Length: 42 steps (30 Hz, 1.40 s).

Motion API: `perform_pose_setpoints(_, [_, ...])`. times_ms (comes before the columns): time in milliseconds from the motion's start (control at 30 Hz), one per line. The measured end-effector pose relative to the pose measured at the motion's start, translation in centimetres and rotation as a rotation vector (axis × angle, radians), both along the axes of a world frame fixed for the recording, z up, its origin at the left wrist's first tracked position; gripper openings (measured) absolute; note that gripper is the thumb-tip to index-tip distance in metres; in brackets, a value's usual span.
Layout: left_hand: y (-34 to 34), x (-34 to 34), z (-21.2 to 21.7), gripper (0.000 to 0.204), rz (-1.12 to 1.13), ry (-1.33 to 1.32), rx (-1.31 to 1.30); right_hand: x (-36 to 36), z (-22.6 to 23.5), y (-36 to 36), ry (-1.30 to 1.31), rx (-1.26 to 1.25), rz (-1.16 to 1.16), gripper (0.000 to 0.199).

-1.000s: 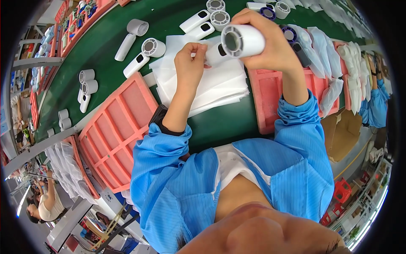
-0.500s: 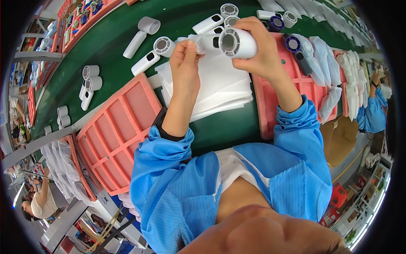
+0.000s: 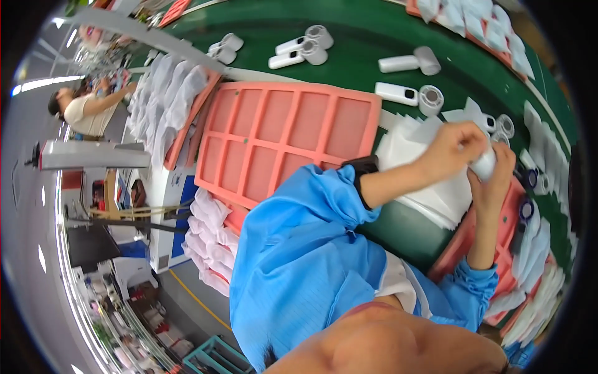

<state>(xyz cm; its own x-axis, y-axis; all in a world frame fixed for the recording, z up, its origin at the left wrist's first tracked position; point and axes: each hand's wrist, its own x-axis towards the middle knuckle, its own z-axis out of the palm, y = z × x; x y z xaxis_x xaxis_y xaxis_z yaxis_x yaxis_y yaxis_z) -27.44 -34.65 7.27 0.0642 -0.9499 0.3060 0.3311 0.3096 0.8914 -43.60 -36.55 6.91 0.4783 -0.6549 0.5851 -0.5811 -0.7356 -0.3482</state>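
Observation:
My right hand (image 3: 498, 177) is closed around the cylindrical head of a white hair-dryer-shaped device (image 3: 484, 164); most of its body is hidden by my fingers. Just to the left, my left hand (image 3: 456, 148) has its thumb and fingers curled together close to the device. What those fingers hold, if anything, cannot be made out. Beneath both hands lies a stack of thin white sheets (image 3: 414, 149) on the green work surface, with a crumpled white piece (image 3: 468, 113) standing up beyond my left hand.
An upright-ribbed pink compartment tray (image 3: 293, 118) lies left of the sheets; another pink tray (image 3: 450, 250) is at the right under my forearm. Several similar white devices (image 3: 398, 93) rest along the far side. White-wrapped items (image 3: 163, 100) fill a tray farther left, near another person (image 3: 93, 112).
The view has swung left, so the bench appears shifted right and rotated. The device stays in my right hand, turned differently, and my left hand has moved from its handle to beside its head.

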Motion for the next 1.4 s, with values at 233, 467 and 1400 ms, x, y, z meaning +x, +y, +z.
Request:
perform_pose_setpoints(233, [4.8,-3.4,1.9,0.019,0.381,-0.500,-0.494,-0.3,1.5,0.1,-0.141,-0.091,-0.224,0.070])
perform_pose_setpoints(467, [1.7,-1.4,2.6,0.065,0.208,-0.710,-0.316,-0.8,1.6,-0.1,-0.266,0.090,-0.198,0.062])
perform_pose_setpoints(1400, [2.5,1.0,2.0,0.026,0.457,-0.526,-0.367,0.7,3.2,1.9,-0.017,-0.001,-0.298,0.033])
